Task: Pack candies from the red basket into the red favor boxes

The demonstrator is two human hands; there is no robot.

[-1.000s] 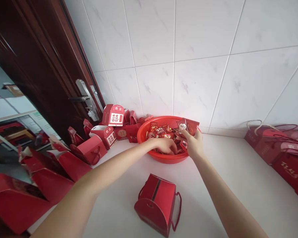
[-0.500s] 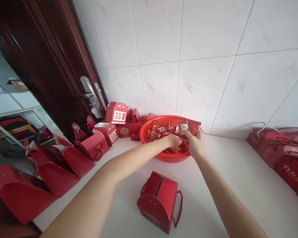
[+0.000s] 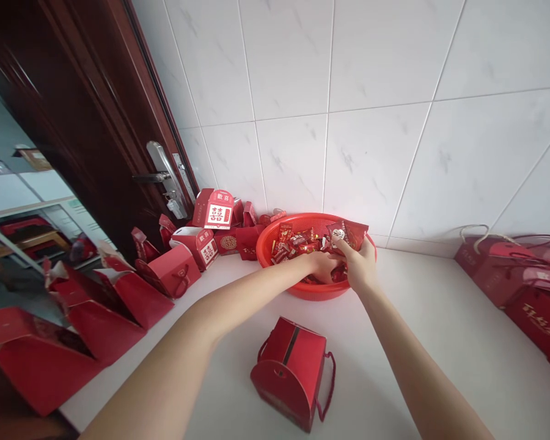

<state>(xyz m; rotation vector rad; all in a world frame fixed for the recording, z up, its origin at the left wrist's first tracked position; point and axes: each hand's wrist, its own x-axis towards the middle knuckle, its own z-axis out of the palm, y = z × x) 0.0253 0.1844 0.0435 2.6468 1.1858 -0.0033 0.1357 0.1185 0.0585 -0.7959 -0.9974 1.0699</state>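
A red plastic basket (image 3: 275,227) by the tiled wall holds many red-wrapped candies (image 3: 297,241). My left hand (image 3: 324,266) reaches down into it, its fingertips hidden among the wrappers and behind my other hand. At the basket's right side, my right hand (image 3: 361,263) grips a red candy packet (image 3: 355,232) with a pale round print, the thumb lying across its front. Nearer to me stands a closed red gift box (image 3: 288,373) with a dark stripe on top and rope handles, touched by neither hand.
Open red gift boxes (image 3: 91,311) line the table's left edge. More boxes with white labels (image 3: 219,214) are stacked beside the basket, near a dark door (image 3: 87,91). Red paper bags (image 3: 522,293) with cord handles stand at the right on the white table (image 3: 421,318).
My left hand has shifted slightly within the candies, toward my right hand. The right hand keeps its grip on the packet. The view has moved a little.
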